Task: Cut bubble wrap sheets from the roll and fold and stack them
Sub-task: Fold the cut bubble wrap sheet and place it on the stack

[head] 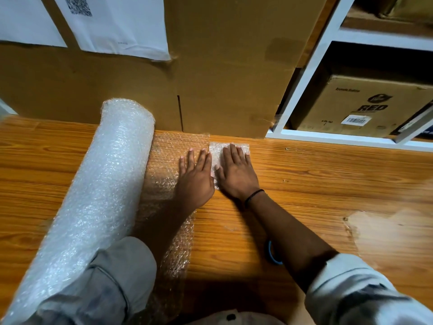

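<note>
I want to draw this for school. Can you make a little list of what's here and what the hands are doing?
roll: on the left, partly unrolled
sheet: lies flat beside the roll
folded piece: small, just right of the sheet
left hand: flat on the sheet
right hand: flat on the folded piece
blue thing: mostly hidden under the right arm, cannot tell what
boxes: standing behind
surface: wood

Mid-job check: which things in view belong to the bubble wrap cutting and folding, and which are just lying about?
Part of the job: bubble wrap roll; unrolled sheet under the left hand; folded piece pressed flat by the right hand; blue object by the right forearm, possibly a cutter, mostly hidden.
Just lying about: large cardboard box; white papers on it; shelf with printed box.
</note>
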